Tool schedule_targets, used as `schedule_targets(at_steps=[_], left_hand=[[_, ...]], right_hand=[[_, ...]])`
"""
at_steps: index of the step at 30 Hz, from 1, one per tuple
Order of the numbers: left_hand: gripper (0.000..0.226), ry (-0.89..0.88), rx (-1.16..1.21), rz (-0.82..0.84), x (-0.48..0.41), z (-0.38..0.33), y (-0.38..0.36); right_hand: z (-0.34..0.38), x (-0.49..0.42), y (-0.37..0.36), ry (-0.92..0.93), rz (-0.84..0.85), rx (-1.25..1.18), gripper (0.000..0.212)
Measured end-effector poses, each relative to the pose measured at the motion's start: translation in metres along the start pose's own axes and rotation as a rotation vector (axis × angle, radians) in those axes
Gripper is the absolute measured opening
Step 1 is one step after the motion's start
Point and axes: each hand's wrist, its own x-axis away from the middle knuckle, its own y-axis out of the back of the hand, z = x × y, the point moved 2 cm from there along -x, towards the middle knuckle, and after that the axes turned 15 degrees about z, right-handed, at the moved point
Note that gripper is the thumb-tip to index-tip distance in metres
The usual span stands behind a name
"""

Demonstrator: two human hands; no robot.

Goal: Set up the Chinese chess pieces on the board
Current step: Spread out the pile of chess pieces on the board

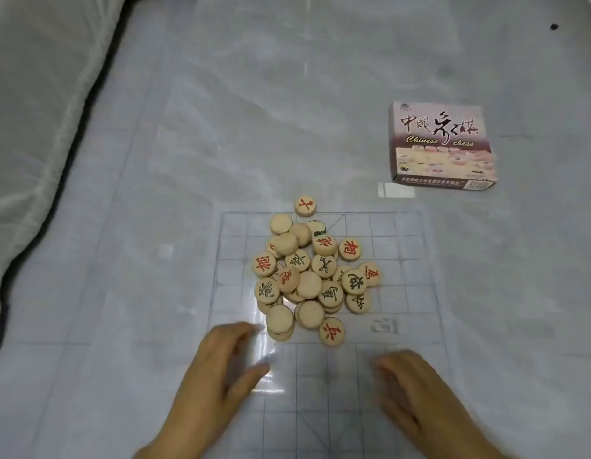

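Note:
A heap of round wooden chess pieces (pixel 312 279) lies on the far half of a clear plastic board (pixel 406 279) with faint grid lines. Some pieces show red or dark characters, others lie blank side up. One red-marked piece (pixel 305 206) sits alone just beyond the board's far edge. My left hand (pixel 221 369) hovers over the board's near left part, fingers relaxed, holding nothing, just short of the heap. My right hand (pixel 410 389) is over the near right part, blurred, fingers loosely curled and empty.
The Chinese chess box (pixel 441 145) lies at the far right on the pale grey sheet (pixel 155 160). A small white slip (pixel 396 189) lies in front of it. White bedding (pixel 32 94) rises along the left side.

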Motion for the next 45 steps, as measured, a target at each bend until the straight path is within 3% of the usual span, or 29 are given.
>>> schedule_targets(at_steps=[4,7,12,17,22,28,35,40,45], left_hand=[[0.055,-0.092,-0.111,0.029,-0.043,0.002,-0.018],[0.051,-0.112,-0.069,-0.073,-0.045,0.016,-0.033],[0.039,-0.212,-0.001,-0.213,-0.045,0.026,-0.041],[0.046,-0.288,-0.001,-0.255,-0.038,0.02,-0.039],[0.05,-0.239,-0.119,-0.233,0.0,0.014,-0.047],[0.049,-0.184,-0.183,-0.265,0.039,0.03,-0.064],[0.059,-0.158,-0.138,-0.232,0.042,0.027,-0.061],[0.049,-0.169,-0.112,-0.254,0.041,0.029,-0.061],[0.042,-0.17,-0.059,-0.273,0.041,0.031,-0.061]], right_hand=[[0.019,-0.064,-0.028,-0.038,-0.054,-0.171,0.042],[0.017,-0.072,-0.044,-0.062,-0.169,-0.03,0.048],[0.011,-0.072,-0.054,-0.035,-0.244,0.165,0.04],[0.018,-0.066,-0.053,-0.029,-0.228,0.034,0.042],[0.03,-0.051,-0.046,-0.078,-0.311,-0.231,0.032],[0.047,-0.02,-0.079,-0.138,-0.332,-0.015,0.034],[0.051,-0.023,-0.076,-0.137,-0.269,-0.044,0.032],[0.055,-0.043,-0.063,-0.109,-0.242,-0.17,0.045],[0.072,-0.088,-0.044,-0.141,-0.275,0.012,0.045]])
